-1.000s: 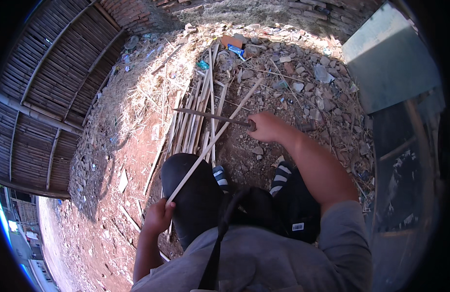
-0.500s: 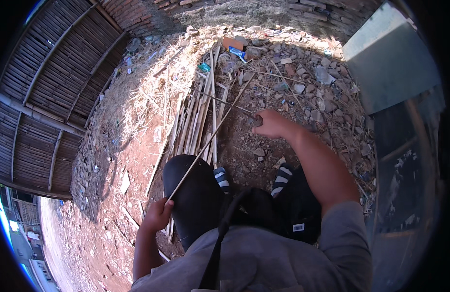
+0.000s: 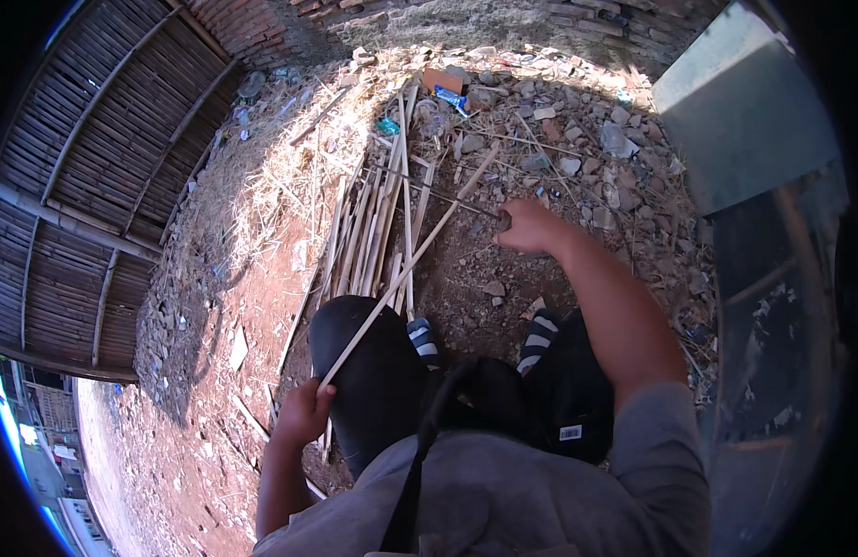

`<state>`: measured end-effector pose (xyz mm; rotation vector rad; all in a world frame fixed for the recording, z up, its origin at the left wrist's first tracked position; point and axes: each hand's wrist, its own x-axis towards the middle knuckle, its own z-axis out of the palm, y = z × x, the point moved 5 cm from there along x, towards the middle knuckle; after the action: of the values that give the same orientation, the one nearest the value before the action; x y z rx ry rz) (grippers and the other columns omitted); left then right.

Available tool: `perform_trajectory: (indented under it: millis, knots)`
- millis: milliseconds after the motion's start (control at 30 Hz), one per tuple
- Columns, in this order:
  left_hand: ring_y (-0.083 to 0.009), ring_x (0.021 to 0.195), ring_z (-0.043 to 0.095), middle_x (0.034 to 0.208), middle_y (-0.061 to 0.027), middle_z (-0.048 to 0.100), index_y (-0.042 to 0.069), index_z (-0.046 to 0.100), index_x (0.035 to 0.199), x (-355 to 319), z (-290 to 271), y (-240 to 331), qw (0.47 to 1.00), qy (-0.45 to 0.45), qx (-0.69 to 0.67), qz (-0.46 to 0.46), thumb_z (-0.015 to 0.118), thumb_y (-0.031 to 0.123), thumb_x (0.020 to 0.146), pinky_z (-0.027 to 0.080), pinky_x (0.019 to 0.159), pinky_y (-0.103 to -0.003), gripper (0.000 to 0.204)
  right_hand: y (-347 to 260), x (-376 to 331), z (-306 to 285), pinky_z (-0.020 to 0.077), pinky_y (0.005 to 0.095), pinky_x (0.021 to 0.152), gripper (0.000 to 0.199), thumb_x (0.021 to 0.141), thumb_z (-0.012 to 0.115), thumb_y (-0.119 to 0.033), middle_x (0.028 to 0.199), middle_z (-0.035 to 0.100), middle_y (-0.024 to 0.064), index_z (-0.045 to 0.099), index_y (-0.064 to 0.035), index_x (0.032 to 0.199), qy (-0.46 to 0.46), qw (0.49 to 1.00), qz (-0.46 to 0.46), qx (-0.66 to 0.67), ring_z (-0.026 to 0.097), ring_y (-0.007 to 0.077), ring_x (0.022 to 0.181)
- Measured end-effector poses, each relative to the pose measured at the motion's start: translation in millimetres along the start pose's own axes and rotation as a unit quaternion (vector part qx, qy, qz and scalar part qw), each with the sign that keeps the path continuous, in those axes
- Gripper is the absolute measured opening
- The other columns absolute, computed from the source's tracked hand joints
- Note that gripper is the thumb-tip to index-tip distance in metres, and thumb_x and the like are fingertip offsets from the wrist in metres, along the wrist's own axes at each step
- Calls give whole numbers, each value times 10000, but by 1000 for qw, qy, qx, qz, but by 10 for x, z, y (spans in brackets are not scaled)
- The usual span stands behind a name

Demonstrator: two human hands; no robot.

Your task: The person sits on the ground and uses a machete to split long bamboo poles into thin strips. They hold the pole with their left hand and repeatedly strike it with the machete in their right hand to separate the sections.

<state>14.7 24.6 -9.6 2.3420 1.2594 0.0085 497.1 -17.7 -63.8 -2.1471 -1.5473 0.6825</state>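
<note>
My left hand (image 3: 304, 408) is closed around the near end of a long bamboo strip (image 3: 383, 302). Slanting up and to the right, this strip passes over my left thigh, and its far end is above the rubble. My right hand (image 3: 529, 228), arm stretched forward, grips the dark handle of a long, thin, dark tool (image 3: 480, 212). The tool looks like a blade seen edge-on, but its exact kind is unclear. It points left and crosses the strip in view; whether the two touch I cannot tell. Several more bamboo strips (image 3: 362, 241) lie in a pile beyond my left knee.
Stones and broken brick (image 3: 601, 176) cover the ground ahead and to the right. A blue wrapper (image 3: 450, 99) lies by an orange-brown block (image 3: 443, 81). A woven bamboo wall (image 3: 85, 139) stands left, a brick wall (image 3: 429, 32) ahead, and a grey-green panel (image 3: 745, 111) right.
My right hand and the tool have shifted slightly right and away from me. The strip in my left hand has turned, now showing a broader side, and its far end is a little further right.
</note>
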Motion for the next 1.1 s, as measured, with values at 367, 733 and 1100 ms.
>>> perform_trajectory:
  millis: [367,733,1100]
  knots:
    - [-475,713,639,695,-254,618,-11,591,860,-14,19,-54,999,1,-32,-8,572,363,1005,463,613,-516,401,3,-6,13,534,447,851,413,800,768,-329,979,701,213,704,-53,1100,6,999,-9,51,682,382,955]
    - [-487,719,633,699,-259,617,-12,585,859,-16,10,-64,999,-19,-13,-24,568,376,1005,464,613,-519,415,-738,-236,310,529,457,857,447,771,775,-327,984,712,186,693,-20,1086,-149,981,-117,-43,675,381,969]
    - [-481,716,639,701,-266,617,-23,579,867,23,-17,8,1000,-8,-15,0,566,352,1009,467,614,-510,402,-84,-52,71,539,437,863,502,806,751,-316,1056,702,227,671,0,1187,-29,999,-6,45,682,376,989]
